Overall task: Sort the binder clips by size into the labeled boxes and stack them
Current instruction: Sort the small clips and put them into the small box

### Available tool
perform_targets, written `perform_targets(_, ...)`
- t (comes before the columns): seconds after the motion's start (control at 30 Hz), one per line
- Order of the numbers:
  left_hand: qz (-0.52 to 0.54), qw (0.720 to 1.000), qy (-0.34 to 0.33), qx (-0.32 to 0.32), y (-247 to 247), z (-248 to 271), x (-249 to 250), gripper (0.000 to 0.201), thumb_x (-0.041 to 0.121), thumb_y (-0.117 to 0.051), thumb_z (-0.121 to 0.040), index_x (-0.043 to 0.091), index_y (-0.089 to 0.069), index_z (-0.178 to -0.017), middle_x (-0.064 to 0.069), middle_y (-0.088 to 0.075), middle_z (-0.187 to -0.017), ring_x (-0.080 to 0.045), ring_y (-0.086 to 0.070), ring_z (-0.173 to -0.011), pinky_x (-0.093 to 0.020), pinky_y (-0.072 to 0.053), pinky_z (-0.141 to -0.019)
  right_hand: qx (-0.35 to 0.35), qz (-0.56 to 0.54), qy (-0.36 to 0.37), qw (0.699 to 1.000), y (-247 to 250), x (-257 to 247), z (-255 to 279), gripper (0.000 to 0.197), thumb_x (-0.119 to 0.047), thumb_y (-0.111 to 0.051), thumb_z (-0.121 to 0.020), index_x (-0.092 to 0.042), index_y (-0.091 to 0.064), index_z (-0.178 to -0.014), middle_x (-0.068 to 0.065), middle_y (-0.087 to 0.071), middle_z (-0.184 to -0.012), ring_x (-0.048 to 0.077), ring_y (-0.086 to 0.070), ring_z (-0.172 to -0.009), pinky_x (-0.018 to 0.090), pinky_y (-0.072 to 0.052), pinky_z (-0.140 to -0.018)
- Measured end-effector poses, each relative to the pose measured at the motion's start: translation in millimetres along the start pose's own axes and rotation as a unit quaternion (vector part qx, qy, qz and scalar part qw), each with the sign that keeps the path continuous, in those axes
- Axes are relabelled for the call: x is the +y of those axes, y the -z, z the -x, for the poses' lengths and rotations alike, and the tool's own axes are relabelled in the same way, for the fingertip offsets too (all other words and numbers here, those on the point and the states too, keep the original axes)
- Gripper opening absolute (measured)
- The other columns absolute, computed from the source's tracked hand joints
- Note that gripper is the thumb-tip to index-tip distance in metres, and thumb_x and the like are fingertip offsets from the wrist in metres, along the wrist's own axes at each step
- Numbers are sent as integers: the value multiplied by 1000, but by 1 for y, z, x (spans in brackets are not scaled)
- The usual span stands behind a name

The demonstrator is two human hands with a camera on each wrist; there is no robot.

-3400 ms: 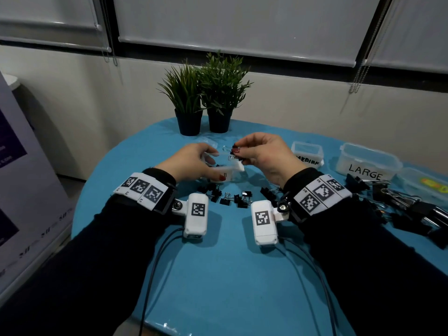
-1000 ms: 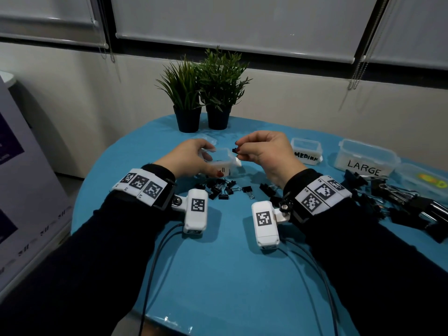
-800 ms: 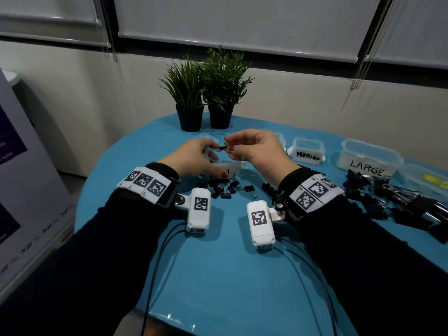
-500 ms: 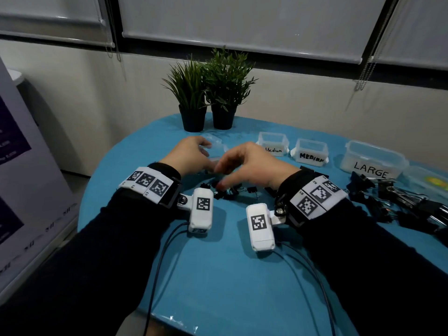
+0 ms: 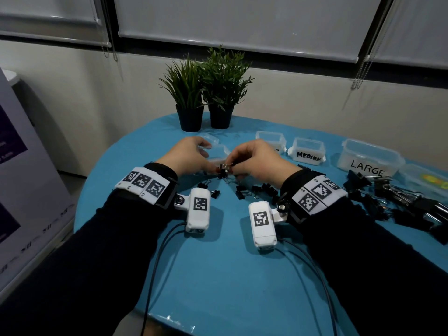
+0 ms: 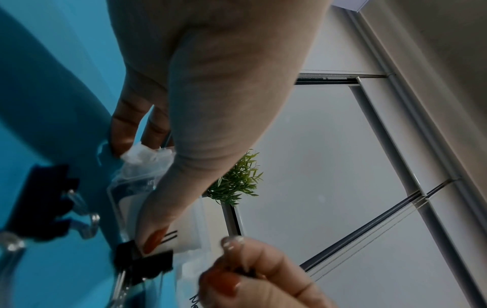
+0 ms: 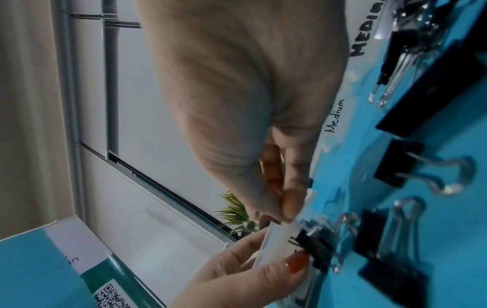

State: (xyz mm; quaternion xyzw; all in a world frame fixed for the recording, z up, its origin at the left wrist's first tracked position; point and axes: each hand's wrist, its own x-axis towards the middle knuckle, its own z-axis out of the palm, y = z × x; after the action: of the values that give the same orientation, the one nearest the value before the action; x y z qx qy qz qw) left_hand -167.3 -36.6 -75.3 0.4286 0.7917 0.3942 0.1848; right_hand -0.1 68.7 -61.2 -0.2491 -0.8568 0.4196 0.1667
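My left hand grips the small clear box low over the blue table, thumb on its paper label. My right hand is at the box's front and pinches a small black binder clip by its fingertips. In the left wrist view a small black clip lies against the box beside my thumb. In the right wrist view that clip shows beside the label. Several more small clips are scattered on the table just in front of both hands.
Two boxes labeled medium and one labeled LARGE stand in a row to the right. A heap of bigger black clips covers the right side. Two potted plants stand at the back. Wrist-camera cables trail toward the front edge.
Both hands came down from mid-air toward the table with the small box. My right hand dipped into the pile of small clips and now pinches one at the box's front.
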Motion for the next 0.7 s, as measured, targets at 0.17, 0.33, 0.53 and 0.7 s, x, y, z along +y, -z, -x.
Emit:
perform_targets(0.17, -19, 999, -25, -35, -1, 3, 4, 73, 17, -92, -70, 20, -56, -133, 3, -64, -111, -6, -63, -86, -16, -51, -66, 76, -246, 10, 966, 7, -2, 0, 20, 19, -68, -80, 0, -73, -85, 19, -71, -84, 24, -72, -76, 33, -62, -78)
perform_targets(0.33, -17, 996, -46, -74, -2, 8, 7, 72, 20, -92, -69, 27, -58, -133, 5, -68, -115, -3, -65, -95, -15, -51, -69, 124, -213, 30, 969, 6, 0, -7, 22, 11, -77, -76, -3, -76, -93, 15, -76, -92, 22, -74, -86, 30, -60, -83)
perform_targets(0.53, -13, 998, -27, -50, -1, 6, 7, 70, 16, -91, -70, 21, -58, -131, 1, -67, -113, -11, -66, -94, -16, -53, -66, 120, -109, 44, 986, 7, -1, -4, 30, 12, -70, -81, -17, -76, -88, 5, -76, -95, 15, -72, -96, 29, -58, -87)
perform_targets(0.7, -8, 1000, 6, 4, 2, 1, 1, 76, 20, -93, -67, 18, -56, -133, -1, -65, -114, -14, -63, -92, -23, -50, -75, -32, 118, -66, 990, 18, -8, 13, 34, -22, -96, -60, -19, -73, -84, -2, -71, -87, 13, -66, -78, 27, -51, -65)
